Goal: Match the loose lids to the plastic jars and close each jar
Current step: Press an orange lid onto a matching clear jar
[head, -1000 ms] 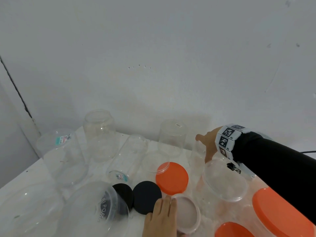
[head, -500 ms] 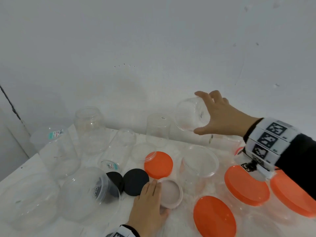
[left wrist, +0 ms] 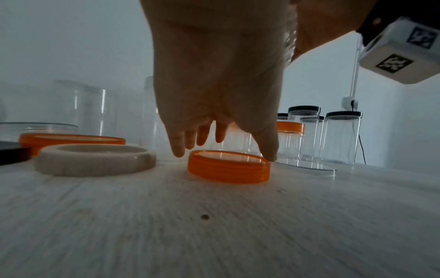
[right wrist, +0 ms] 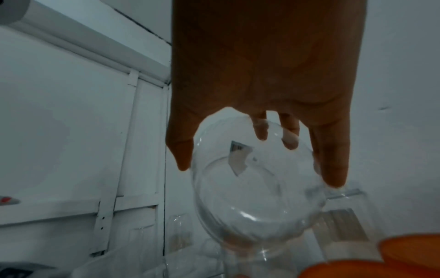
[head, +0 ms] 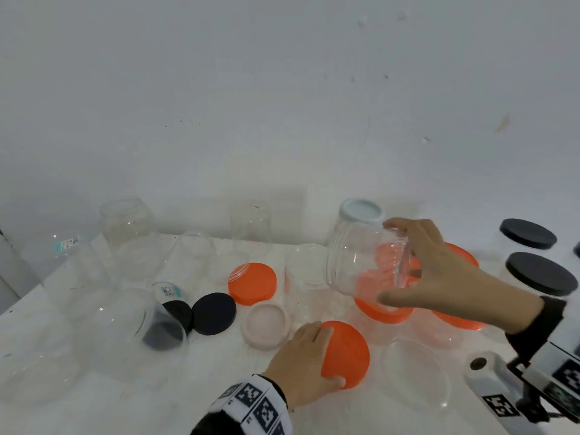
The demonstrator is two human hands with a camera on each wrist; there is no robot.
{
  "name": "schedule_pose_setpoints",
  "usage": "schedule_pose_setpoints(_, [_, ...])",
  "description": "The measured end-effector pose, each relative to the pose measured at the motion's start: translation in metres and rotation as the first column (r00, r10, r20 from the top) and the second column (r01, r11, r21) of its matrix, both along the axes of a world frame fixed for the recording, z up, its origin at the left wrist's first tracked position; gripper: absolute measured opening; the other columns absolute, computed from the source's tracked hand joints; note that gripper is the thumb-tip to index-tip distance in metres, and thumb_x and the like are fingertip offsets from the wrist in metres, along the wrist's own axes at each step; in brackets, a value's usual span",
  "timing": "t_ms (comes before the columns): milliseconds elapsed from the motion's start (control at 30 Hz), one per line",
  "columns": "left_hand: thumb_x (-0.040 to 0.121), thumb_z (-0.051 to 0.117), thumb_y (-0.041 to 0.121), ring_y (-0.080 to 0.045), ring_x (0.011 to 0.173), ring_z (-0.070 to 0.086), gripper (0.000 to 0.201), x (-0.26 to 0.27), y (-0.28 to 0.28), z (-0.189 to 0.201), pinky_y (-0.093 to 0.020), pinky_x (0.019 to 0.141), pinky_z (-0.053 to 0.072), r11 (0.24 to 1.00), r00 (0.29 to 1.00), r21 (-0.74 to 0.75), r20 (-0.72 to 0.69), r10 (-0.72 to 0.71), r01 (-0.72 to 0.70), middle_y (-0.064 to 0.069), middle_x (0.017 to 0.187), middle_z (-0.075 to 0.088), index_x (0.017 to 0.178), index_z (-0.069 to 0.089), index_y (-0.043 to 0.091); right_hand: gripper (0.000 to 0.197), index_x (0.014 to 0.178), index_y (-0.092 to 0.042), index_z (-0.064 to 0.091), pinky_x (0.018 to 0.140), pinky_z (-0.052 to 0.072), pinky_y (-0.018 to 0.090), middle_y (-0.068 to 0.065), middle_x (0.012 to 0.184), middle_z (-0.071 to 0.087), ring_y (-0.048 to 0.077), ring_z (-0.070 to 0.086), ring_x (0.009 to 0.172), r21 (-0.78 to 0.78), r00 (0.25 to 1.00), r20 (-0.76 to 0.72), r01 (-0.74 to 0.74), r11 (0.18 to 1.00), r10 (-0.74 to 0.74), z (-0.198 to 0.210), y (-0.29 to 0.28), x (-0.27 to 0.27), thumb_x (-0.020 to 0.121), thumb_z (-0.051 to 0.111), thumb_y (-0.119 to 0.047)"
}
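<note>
My right hand (head: 386, 262) holds a clear round jar (head: 354, 262) tilted in the air above the orange-lidded jars (head: 383, 310). In the right wrist view my thumb and fingers (right wrist: 333, 169) wrap its base end (right wrist: 250, 197). My left hand (head: 329, 353) grips a loose orange lid (head: 348, 353) lying on the table. The left wrist view shows fingers at one side of that lid (left wrist: 228, 172) and the thumb at the other. More loose lids lie to the left: pinkish-white (head: 266, 329), black (head: 213, 313), orange (head: 252, 284).
Several open clear jars (head: 125, 227) stand at the back left, and a large one (head: 125, 334) lies tipped by a second black lid. Black-lidded jars (head: 541, 273) stand at the right. A flat clear lid (head: 414, 375) lies near the front. A white lid (head: 361, 210) shows behind the held jar.
My right hand lifted the round jar from the back and brought it forward over the orange-lidded jars. My left hand left the pinkish-white lid and took the orange lid to its right.
</note>
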State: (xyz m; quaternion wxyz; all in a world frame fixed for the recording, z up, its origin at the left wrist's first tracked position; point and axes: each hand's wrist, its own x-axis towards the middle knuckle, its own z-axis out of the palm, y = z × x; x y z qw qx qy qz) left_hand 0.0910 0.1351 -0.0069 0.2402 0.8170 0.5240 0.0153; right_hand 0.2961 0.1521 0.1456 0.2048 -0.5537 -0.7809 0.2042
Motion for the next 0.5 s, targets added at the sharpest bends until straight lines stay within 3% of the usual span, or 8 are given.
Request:
schedule_pose_setpoints(67, [0.087, 0.058, 0.051, -0.022, 0.146, 0.004, 0.087, 0.013, -0.001, -0.001, -0.043, 0.117, 0.019, 0.999, 0.999, -0.047, -0.043, 0.009, -0.011, -0.003, 0.160, -0.002, 0.151, 0.009, 0.019, 0.090, 0.125, -0.051, 0.032, 0.089, 0.050, 0.026, -0.030, 0.119, 0.034, -0.006, 0.050, 0.104, -0.021, 0.999, -0.015, 0.036, 0.999, -0.036, -0.007, -0.009, 0.014, 0.045, 0.071, -0.064])
schedule_pose_setpoints(167, [0.086, 0.059, 0.050, -0.028, 0.146, 0.003, 0.086, 0.026, 0.000, -0.002, -0.045, 0.115, 0.022, 0.998, 0.991, -0.038, -0.127, 0.037, -0.042, -0.008, 0.159, -0.004, 0.151, 0.010, 0.019, 0.083, 0.118, -0.047, 0.041, 0.092, 0.049, 0.032, -0.020, 0.115, 0.050, 0.000, 0.055, 0.103, -0.085, 0.994, -0.064, 0.087, 0.993, -0.092, -0.019, -0.022, 0.032, 0.043, 0.071, -0.064])
schedule_pose_setpoints(333, [0.078, 0.062, 0.056, -0.030, 0.131, 0.025, 0.086, 0.029, -0.002, -0.003, -0.042, 0.109, 0.030, 0.995, 0.982, 0.045, -0.167, 0.092, -0.085, -0.007, 0.144, 0.025, 0.145, 0.019, 0.022, 0.075, 0.110, -0.040, 0.047, 0.090, 0.051, 0.036, -0.009, 0.108, 0.059, 0.008, 0.059, 0.099, -0.240, 0.982, -0.134, 0.100, 0.966, -0.134, -0.044, -0.049, 0.046, 0.044, 0.071, -0.065])
schedule_pose_setpoints(400, [0.072, 0.066, 0.059, -0.026, 0.126, 0.030, 0.090, 0.023, -0.005, -0.004, -0.040, 0.107, 0.032, 0.993, 0.984, 0.029, -0.133, 0.121, -0.118, -0.005, 0.134, 0.030, 0.143, 0.022, 0.025, 0.076, 0.112, -0.039, 0.047, 0.089, 0.052, 0.033, -0.007, 0.107, 0.058, 0.009, 0.059, 0.098, -0.316, 0.976, -0.158, 0.096, 0.944, -0.153, -0.052, -0.056, 0.048, 0.045, 0.069, -0.066])
schedule_pose_setpoints(500, [0.065, 0.071, 0.060, -0.020, 0.119, 0.040, 0.094, 0.008, -0.009, -0.001, -0.035, 0.102, 0.041, 0.972, 0.975, -0.092, 0.034, 0.221, -0.217, 0.000, 0.125, 0.030, 0.140, 0.023, 0.030, 0.094, 0.129, -0.034, 0.042, 0.087, 0.049, 0.027, -0.006, 0.109, 0.054, 0.009, 0.056, 0.096, -0.435, 0.961, -0.224, 0.053, 0.899, -0.165, -0.060, -0.062, 0.049, 0.045, 0.072, -0.064])
